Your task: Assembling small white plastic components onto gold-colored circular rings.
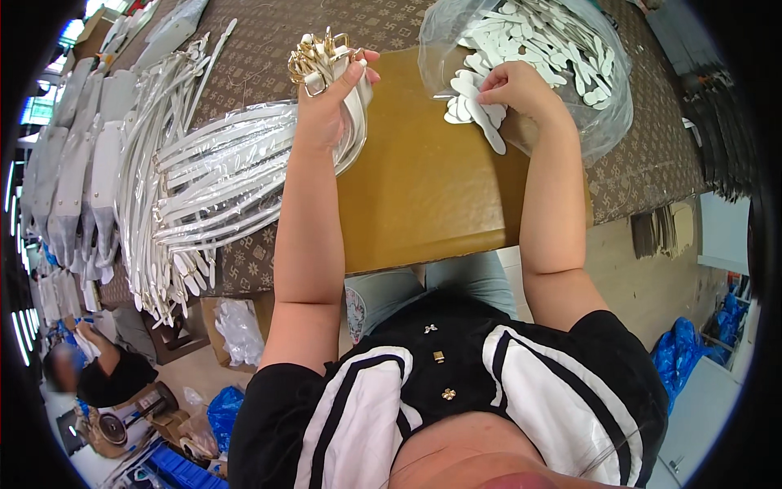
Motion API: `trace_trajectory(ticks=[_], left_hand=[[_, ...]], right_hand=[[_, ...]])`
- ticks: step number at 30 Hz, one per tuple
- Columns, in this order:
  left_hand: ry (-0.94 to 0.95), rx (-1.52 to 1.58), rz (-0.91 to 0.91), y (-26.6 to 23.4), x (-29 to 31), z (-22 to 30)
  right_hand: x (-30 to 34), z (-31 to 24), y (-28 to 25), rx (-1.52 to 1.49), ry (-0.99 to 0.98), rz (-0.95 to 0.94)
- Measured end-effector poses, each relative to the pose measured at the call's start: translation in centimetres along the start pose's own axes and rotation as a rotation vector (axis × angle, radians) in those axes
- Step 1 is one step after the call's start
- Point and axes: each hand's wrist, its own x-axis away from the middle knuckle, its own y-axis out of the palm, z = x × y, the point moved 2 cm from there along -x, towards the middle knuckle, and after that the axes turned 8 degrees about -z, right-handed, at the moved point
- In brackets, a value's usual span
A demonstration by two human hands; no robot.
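With my left grip (327, 110) I am grasping a bundle of slim white straps (356, 134) with gold-coloured metal buckles (316, 61); the buckles are clustering above my thumb, and the straps are curving down along the right side of my wrist. My right grip (525, 91) is resting at a small heap of flat, white, round-ended tabs (490, 124), fingertips touching them; I cannot tell whether I am pinching one. The heap is lying on the right part of a glossy mustard-brown sheet (415, 187), just beside a clear plastic bag (609, 134) that is holding many more such tabs. The sheet and bag are lying on a desk (652, 167) covered in brown patterned cloth. Left of my left forearm, clear-wrapped white straps (228, 155) are lying, and beyond them loose white straps (151, 191) are drooping over the near edge
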Motion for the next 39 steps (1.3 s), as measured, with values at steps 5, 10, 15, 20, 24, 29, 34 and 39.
trace_trajectory(ticks=[5, 10, 15, 20, 24, 29, 34, 39], left_hand=[[-0.036, 0.091, -0.027, -0.6, -0.2, 0.3], [-0.192, 0.199, 0.017, -1.2, 0.3, 0.9], [-0.192, 0.131, 0.009, -0.4, 0.3, 1.0], [-0.148, 0.160, 0.124, -0.2, 0.2, 0.6], [-0.083, 0.129, 0.209, -0.3, 0.2, 0.8], [0.023, 0.128, 0.229, -0.7, 0.3, 1.0], [0.037, 0.134, 0.252, -0.4, 0.1, 1.1], [-0.006, 0.142, 0.182, -0.5, 0.2, 1.5]], right_hand=[[0.3, -0.3, -0.4, -0.222, -0.158, -0.004], [1.3, -4.3, 1.4, -0.726, -0.318, -0.220], [0.4, -8.1, 3.8, -0.889, -0.315, -0.249], [-1.1, -9.5, 6.8, -0.645, -0.396, -0.051], [-1.0, -9.4, 8.1, -0.541, -0.517, 0.127], [-0.7, -9.3, 8.3, -0.779, -0.505, -0.089], [-1.1, -8.7, 8.5, -0.860, -0.472, -0.081], [-1.4, -8.3, 8.3, -0.798, -0.540, 0.118]])
